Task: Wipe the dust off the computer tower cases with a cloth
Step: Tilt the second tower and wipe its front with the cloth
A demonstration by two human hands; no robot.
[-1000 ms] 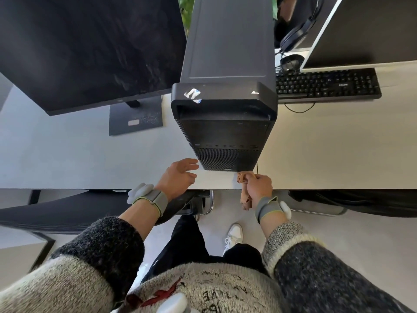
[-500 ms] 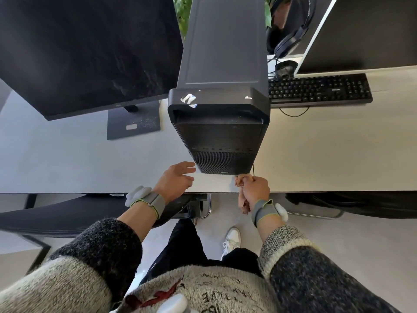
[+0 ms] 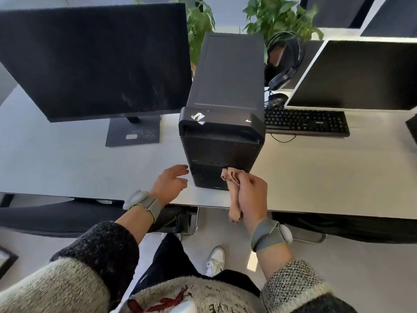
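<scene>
While tower stands upright near tabletop front edge, right hand grips bunched cloth at its lower front, cloth tail hanging below, left hand loosely spread just beside tower's left corner

Left hand sits mid-frame, fingers loose and spread, holding nothing. Right hand just right of it is fisted round a cloth. Both forearms angle in from the bottom corners.

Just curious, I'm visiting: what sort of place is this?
Probably an office or computer room: the white desk holds a large monitor, a keyboard and a computer tower, with headphones nearby.
</scene>
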